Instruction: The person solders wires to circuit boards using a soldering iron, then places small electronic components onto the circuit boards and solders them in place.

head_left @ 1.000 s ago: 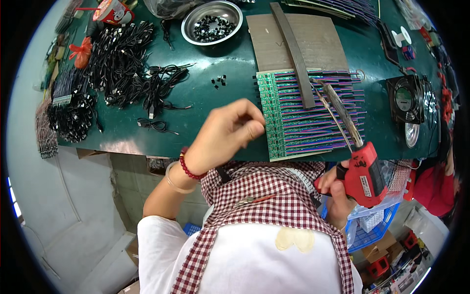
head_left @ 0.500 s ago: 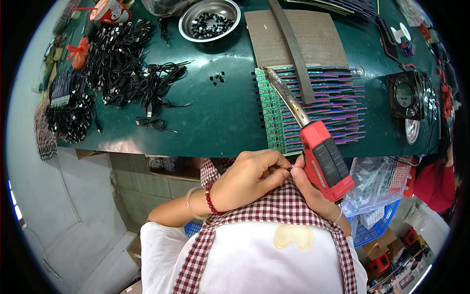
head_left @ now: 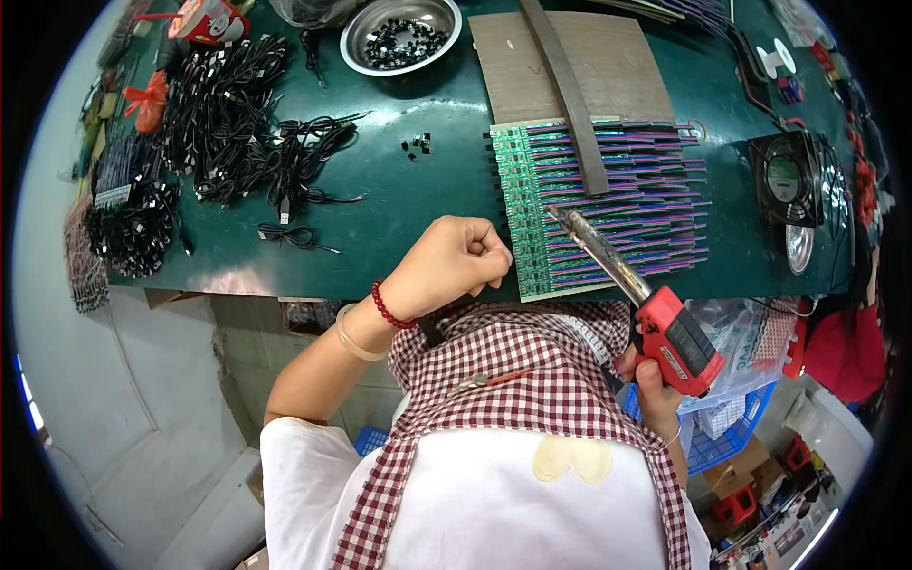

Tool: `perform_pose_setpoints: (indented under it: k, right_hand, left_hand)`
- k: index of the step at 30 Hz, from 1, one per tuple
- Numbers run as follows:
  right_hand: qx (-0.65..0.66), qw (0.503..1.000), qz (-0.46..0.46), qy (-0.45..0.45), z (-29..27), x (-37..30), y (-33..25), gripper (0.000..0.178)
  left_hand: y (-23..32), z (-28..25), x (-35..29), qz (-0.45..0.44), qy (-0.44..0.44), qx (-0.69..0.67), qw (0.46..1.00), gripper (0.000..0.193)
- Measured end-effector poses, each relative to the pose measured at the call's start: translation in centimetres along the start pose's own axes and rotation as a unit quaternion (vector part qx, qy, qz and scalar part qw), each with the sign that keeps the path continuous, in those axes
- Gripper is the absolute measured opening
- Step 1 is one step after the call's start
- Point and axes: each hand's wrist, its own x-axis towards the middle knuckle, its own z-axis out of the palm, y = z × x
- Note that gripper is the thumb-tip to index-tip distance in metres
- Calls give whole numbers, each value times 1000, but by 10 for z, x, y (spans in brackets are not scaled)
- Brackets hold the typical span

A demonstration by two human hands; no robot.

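Observation:
My left hand [head_left: 454, 261] is over the table's front edge, its fingers curled closed; anything inside them is hidden. It is just left of a row of small green circuit boards [head_left: 524, 214] with bundles of thin coloured wires [head_left: 646, 223] running off to the right. My right hand [head_left: 655, 394] is wrapped around the handle of a red and black soldering gun [head_left: 679, 342]. The gun's long metal tip points up and left, over the boards and wires. A dark flat bar [head_left: 570, 104] lies across the wires and a brown board [head_left: 503, 66].
A few small black parts [head_left: 416, 144] lie left of the boards, below a metal bowl [head_left: 442, 55] of similar parts. Black cables [head_left: 223, 114] are heaped at left, near a red paper cup [head_left: 209, 21]. At right stand a small black fan [head_left: 787, 185] and a white spool [head_left: 776, 59].
My hands, together over the checked apron before, have parted. The left moved up and left to the table edge. The right moved right and down with the soldering gun.

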Motion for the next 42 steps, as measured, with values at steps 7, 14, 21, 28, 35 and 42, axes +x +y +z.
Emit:
perform_pose_setpoints:
  k: [7, 14, 21, 28, 35, 42]
  right_hand:
    - [-97, 995, 20, 29, -10, -20, 25, 29]
    - [-173, 984, -28, -9, -11, -19, 33, 25]
    - [-201, 977, -61, -14, -4, -12, 25, 25]
    - [-254, 956, -146, -24, 3, 6, 6, 32]
    - [-299, 937, -176, -45, -2, 2, 9, 32]
    - [-261, 955, -142, -7, -1, -9, 15, 27]
  left_hand:
    - [1, -7, 7, -15, -25, 15, 999, 14]
    - [3, -12, 11, -26, -51, 13, 998, 14]
    - [5, -15, 13, -37, -77, 1, 996, 13]
    - [5, -15, 13, -42, -74, 2, 996, 13]
    - [5, -14, 13, -46, -66, 2, 997, 14]
    - [5, -13, 13, -45, -67, -6, 997, 14]
